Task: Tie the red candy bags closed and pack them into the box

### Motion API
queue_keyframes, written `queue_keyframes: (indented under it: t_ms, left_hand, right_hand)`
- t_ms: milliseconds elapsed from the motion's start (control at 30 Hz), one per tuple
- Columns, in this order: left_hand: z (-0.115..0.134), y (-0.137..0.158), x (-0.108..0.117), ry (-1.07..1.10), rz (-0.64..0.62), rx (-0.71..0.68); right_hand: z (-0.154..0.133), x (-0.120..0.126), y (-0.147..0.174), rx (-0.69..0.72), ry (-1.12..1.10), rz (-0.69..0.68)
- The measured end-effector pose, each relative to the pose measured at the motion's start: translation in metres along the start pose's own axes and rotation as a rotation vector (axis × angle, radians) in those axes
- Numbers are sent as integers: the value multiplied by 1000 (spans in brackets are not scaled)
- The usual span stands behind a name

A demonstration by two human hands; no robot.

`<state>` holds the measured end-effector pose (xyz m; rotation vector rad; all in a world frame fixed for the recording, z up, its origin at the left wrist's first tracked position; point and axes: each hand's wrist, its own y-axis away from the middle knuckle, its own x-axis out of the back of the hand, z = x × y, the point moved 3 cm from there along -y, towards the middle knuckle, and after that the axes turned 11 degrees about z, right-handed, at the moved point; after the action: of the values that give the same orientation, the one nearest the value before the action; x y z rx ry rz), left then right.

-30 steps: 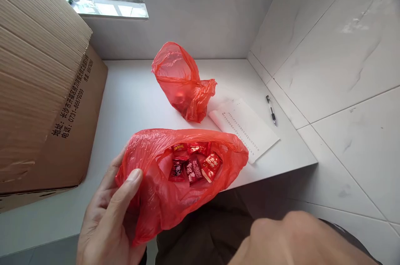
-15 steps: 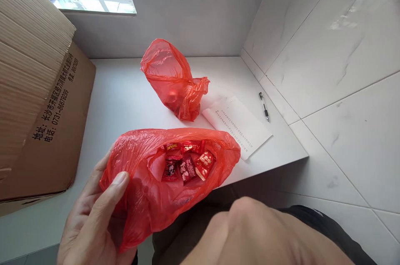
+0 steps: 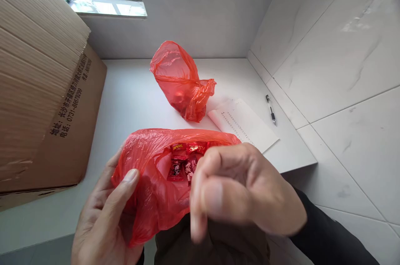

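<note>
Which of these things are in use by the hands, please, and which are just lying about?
In use: near bag, candies, left hand, right hand.
Lying about: far bag, paper, pen, box.

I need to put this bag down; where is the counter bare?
Bare counter lies between the cardboard box and the far red bag. On the right, that bag, the paper and the pen crowd it.
</note>
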<state>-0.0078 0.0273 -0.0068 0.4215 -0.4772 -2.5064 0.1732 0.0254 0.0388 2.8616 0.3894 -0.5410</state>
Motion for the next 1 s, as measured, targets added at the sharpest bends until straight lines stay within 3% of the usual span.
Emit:
queue_keyframes:
  t_ms: [133, 333, 433, 733, 900, 1000]
  left_hand:
    - [-2, 0, 4, -29, -33, -73]
    - [2, 1, 0, -54, -21, -19]
    - [2, 0, 0, -57, -6, -9]
    - [-2, 0, 4, -17, -55, -11]
    - [-4, -3, 3, -12, -44, -4]
    - [-6, -4, 4, -7, -15, 2]
  right_hand:
    - [21, 24, -27, 2, 175, 31]
    - [50, 35, -39, 147, 898, 160]
    - [60, 39, -42, 202, 1120, 153]
    - [78, 47, -44, 266, 1314, 164]
    - [74, 43, -39, 227, 1378, 104]
    - [79, 37, -37, 257, 1428, -8]
